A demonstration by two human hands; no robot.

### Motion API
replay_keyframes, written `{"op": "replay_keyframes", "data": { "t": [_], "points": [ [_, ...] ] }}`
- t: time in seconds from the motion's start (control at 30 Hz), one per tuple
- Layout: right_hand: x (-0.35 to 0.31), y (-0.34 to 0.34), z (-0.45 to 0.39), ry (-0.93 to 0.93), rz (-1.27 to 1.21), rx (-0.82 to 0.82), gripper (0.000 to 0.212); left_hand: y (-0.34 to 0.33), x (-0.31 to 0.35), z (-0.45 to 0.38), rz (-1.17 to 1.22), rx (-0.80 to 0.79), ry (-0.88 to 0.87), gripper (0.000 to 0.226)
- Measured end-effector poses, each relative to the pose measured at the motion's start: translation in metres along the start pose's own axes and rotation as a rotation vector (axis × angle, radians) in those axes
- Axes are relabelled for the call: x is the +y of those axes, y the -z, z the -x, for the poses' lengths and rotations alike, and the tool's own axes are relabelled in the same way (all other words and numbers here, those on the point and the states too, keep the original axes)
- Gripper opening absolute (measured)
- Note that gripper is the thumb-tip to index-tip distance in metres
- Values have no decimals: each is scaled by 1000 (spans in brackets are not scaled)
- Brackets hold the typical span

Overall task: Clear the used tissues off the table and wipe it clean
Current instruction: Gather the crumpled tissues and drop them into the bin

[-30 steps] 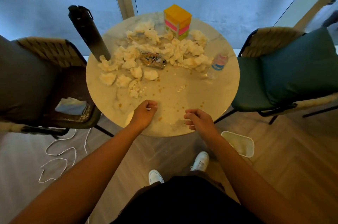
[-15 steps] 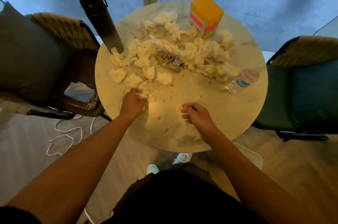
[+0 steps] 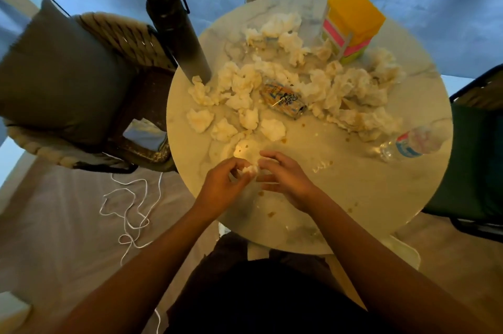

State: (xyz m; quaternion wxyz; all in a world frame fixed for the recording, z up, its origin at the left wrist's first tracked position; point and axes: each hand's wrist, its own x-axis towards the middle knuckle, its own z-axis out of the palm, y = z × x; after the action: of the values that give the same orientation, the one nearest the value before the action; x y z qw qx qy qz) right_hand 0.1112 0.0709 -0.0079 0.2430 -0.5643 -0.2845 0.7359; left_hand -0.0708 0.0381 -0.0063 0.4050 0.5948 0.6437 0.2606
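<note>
Dozens of crumpled used tissues [image 3: 275, 80] lie heaped across the far half of the round table [image 3: 375, 197], from about nine o'clock round to two, with brown crumbs and smears on the near half. At six o'clock the left hand [image 3: 223, 186] and right hand [image 3: 285, 179] meet over one small tissue wad [image 3: 251, 169], both sets of fingers curled and pinching it between them. Such wads look feather-light, soft and easily torn, so I would judge them best scooped in loose handfuls from the outer edge of the heap.
</note>
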Motion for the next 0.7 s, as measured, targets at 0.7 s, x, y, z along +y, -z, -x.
{"op": "replay_keyframes", "data": {
  "t": [0.7],
  "points": [
    [21,-52,19,166,-180,622,12,46,-49,-115,-506,-332,-43,21]
  ]
}}
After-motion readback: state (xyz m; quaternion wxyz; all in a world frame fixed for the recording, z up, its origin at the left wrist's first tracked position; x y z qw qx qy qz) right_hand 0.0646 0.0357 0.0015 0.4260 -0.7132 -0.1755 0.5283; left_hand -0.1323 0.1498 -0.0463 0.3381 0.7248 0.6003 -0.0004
